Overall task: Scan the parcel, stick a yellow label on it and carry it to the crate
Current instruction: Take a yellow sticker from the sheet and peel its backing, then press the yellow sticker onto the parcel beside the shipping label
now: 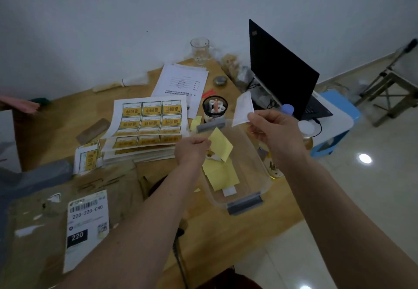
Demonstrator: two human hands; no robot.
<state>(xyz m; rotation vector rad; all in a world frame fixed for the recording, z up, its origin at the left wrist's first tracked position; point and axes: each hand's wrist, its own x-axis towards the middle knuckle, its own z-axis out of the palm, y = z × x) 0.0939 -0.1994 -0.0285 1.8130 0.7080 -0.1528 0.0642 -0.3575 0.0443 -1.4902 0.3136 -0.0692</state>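
A brown cardboard parcel (45, 209) with a white barcode label reading 220-220-C40 lies at the front left of the wooden table. My left hand (191, 149) pinches a pale yellow backing paper (220, 145) over a clear plastic bin (253, 169). My right hand (274, 128) holds a peeled label (243, 109), its white back towards me, above the bin's far end. Sheets of yellow labels (149, 121) are stacked left of my hands. No crate shows.
The clear bin holds more yellow backing papers (220, 173). A black pen cup (214, 109), printed papers (181, 80), a glass mug (200, 50) and an open laptop (282, 74) stand further back. Another person's fingers (20, 105) show at the far left. A blue stool (339, 117) stands at right.
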